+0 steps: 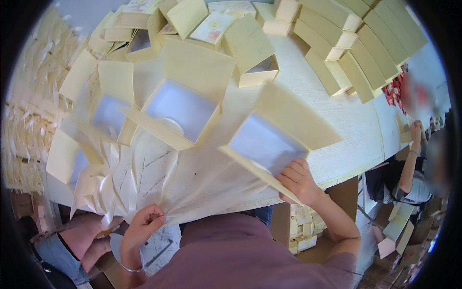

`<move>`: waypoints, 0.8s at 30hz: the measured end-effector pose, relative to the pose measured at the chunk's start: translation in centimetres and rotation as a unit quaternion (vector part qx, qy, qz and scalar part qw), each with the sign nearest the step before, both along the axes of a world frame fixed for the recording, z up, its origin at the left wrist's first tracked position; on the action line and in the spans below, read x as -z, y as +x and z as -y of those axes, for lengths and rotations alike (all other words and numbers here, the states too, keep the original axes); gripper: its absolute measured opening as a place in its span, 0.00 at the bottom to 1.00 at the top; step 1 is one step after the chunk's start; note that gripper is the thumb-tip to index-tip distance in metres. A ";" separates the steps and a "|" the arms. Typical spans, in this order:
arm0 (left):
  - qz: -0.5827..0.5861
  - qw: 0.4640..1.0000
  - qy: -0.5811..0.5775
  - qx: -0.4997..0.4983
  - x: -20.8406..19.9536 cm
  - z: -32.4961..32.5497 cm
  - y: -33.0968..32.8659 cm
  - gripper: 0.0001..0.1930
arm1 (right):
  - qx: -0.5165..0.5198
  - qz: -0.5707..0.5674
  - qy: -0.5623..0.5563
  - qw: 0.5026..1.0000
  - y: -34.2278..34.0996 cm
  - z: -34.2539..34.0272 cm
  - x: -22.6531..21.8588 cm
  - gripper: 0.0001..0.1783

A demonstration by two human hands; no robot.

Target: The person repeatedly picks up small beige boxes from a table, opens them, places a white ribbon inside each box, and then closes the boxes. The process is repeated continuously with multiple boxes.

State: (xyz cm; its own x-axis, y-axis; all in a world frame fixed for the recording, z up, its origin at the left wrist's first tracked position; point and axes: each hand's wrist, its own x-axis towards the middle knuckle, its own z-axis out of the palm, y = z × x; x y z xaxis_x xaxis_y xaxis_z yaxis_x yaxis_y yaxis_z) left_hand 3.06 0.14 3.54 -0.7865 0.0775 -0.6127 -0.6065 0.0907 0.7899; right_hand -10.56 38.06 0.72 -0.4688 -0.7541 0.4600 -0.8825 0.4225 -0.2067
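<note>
My right hand (299, 180) grips the front flap of an open cream cardboard gift box (321, 126) near the table's front edge, thumb on the outside and fingers inside. The box has a white interior, and its lid stands raised away from me. At the near edge, left of my body, my left hand (146, 222) is closed with thumb and forefinger pinched. Whatever it may hold is too small to make out. Loose white ribbons (109, 190) hang over the edge close by. Another open box (192, 115) with a white interior sits left of the held one.
More open boxes (113, 82) crowd the left side of the white table (202, 178). Closed boxes are stacked at the back right (370, 41). Many pale ribbons (29, 139) hang at the far left. Other people sit at both sides. A carton (308, 226) of small packets stands below the edge.
</note>
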 end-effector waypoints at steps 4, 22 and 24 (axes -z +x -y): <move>0.028 0.994 -0.029 -0.105 0.2 1.2 1.0 0.03 | -0.111 0.020 -0.044 0.993 -4.0 3.4 0.6 0.13; -0.431 0.607 -0.636 -0.205 -3.8 2.3 0.0 0.08 | 0.339 -0.286 -0.113 0.889 -22.1 -2.0 -11.0 0.31; -0.493 0.586 -0.629 -0.130 -4.0 0.4 -1.8 0.07 | 0.413 -0.292 -0.002 0.863 -26.7 -6.2 -13.2 0.36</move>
